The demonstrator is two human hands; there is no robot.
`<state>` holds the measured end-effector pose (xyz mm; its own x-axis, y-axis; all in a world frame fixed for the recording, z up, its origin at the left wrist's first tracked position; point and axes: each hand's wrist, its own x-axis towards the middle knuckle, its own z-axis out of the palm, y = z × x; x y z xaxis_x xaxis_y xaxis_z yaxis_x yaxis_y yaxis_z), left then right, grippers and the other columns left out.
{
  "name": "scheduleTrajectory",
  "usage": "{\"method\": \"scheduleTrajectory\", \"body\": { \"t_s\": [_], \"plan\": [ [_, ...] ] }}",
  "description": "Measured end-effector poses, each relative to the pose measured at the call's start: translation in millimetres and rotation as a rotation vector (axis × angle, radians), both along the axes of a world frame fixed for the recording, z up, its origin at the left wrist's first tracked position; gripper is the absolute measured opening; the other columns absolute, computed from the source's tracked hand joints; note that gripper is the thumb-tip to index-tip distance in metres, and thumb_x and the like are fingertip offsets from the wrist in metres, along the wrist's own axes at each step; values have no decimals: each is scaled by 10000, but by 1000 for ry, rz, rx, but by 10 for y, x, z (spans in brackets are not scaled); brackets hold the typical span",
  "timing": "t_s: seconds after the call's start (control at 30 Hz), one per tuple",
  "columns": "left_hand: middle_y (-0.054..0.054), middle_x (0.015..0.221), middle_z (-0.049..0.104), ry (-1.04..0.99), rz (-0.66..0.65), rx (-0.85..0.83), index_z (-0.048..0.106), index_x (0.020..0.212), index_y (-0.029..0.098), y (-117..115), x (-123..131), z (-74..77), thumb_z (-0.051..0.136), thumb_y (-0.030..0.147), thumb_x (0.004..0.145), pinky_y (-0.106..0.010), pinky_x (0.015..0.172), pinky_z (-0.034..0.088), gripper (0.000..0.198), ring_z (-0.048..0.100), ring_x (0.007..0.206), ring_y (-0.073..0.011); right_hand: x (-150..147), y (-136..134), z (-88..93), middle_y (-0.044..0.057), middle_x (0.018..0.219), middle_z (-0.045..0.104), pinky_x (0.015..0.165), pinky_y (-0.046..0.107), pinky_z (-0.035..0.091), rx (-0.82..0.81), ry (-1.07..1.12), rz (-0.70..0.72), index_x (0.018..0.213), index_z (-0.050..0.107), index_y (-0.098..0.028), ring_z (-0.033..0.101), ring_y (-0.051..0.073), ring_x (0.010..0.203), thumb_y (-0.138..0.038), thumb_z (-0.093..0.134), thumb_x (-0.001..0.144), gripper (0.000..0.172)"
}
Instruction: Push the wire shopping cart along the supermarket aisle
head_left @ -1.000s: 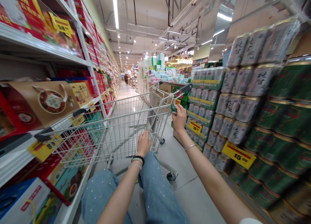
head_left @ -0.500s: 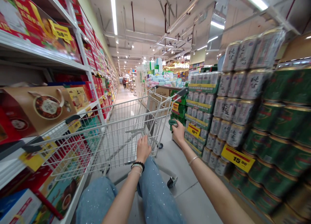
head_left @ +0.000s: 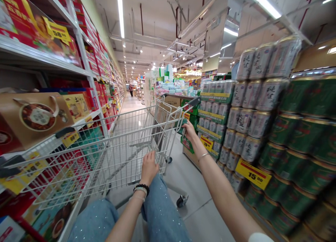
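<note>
A wire shopping cart [head_left: 123,144] stands in a store aisle, turned sideways in front of me. My right hand [head_left: 189,131] is closed round the green end of the cart's handle [head_left: 181,126]. My left hand [head_left: 149,167], with bead bracelets at the wrist, grips the wire side of the basket low down. My knee in sparkly blue jeans [head_left: 160,207] is raised against the cart below that hand.
Shelves of red and brown gift boxes [head_left: 36,116] with yellow price tags run along the left. Stacked packs of silver and green cans [head_left: 265,119] fill the right, tagged 15.00. Grey floor runs down the aisle; a person [head_left: 131,89] stands far off.
The cart and both hands have shifted a little left and away, the right hand rising slightly along the handle. Both grips stayed closed on the cart.
</note>
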<state>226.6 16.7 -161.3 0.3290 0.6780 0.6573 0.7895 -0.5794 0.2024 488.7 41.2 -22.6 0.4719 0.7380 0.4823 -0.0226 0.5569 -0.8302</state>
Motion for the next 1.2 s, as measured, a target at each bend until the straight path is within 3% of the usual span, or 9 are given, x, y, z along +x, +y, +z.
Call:
{"method": "scheduleTrajectory", "body": {
  "t_s": [0.23, 0.4, 0.47, 0.6, 0.8, 0.87, 0.97, 1.13, 1.2],
  "plan": [
    [-144, 1218, 596, -27, -8, -19, 488, 1269, 131, 6, -2, -15, 501, 81, 674, -468, 1047, 417, 597, 524, 1182, -295, 120, -183, 109, -32, 717, 592, 756, 306, 494, -54, -282, -62, 772, 575, -212, 564, 172, 748, -168, 509, 561, 226],
    [-153, 1234, 595, -7, -22, -75, 499, 1268, 117, -17, -9, 58, 503, 94, 682, -452, 1041, 415, 587, 521, 1189, -298, 30, -434, 218, 99, 1014, 666, 974, 420, 429, 75, -518, -759, 1034, 638, -190, 546, 256, 1071, -115, 470, 692, 388],
    [-154, 1238, 596, 8, -11, -98, 504, 1266, 103, -40, -7, 104, 504, 104, 692, -441, 1045, 408, 574, 524, 1175, -296, -90, -491, 225, 106, 1160, 665, 1024, 419, 418, 196, -654, -896, 1159, 620, -192, 540, 242, 1155, -97, 446, 747, 457],
    [-131, 1194, 623, 39, 30, -131, 544, 1218, 113, -74, 10, 215, 480, 96, 712, -415, 1007, 421, 510, 553, 1101, -280, -404, -466, 9, 40, 1319, 637, 1100, 388, 391, 281, -974, -820, 1268, 610, -237, 504, 198, 1305, -24, 405, 789, 563],
    [-114, 1101, 656, 64, 66, -130, 590, 1140, 150, -55, 37, 298, 458, 91, 732, -412, 933, 444, 433, 589, 1011, -271, -739, -479, -850, 26, 1315, 646, 1072, 366, 457, 143, -1174, -634, 1271, 640, -271, 536, 200, 1305, 8, 429, 825, 566],
    [-115, 1091, 655, 53, 59, -124, 591, 1135, 156, -52, 41, 287, 455, 83, 725, -414, 927, 445, 439, 593, 1004, -270, -776, -549, -1011, 11, 1285, 665, 1039, 347, 492, 134, -1245, -541, 1243, 660, -284, 580, 196, 1258, 17, 448, 808, 569],
    [-119, 1097, 648, 32, 59, -118, 591, 1129, 160, -63, 42, 266, 457, 84, 723, -425, 931, 442, 434, 591, 1004, -273, -792, -630, -941, 2, 1311, 647, 1033, 326, 500, 159, -1234, -525, 1279, 637, -282, 585, 186, 1253, 10, 450, 788, 601],
    [-115, 1119, 645, 50, 50, -135, 583, 1157, 149, -84, 29, 270, 460, 80, 722, -417, 950, 441, 457, 583, 1009, -267, -805, -535, -511, 12, 1387, 587, 1101, 352, 440, 173, -1039, -680, 1335, 596, -268, 491, 197, 1347, 3, 403, 811, 620],
    [-122, 1128, 646, 60, 49, -143, 583, 1166, 130, -83, 25, 274, 450, 64, 718, -413, 957, 440, 472, 583, 1019, -268, -827, -463, -507, 20, 1389, 584, 1093, 353, 444, 143, -1025, -684, 1320, 609, -263, 489, 204, 1348, 12, 397, 821, 608]
  ]
}}
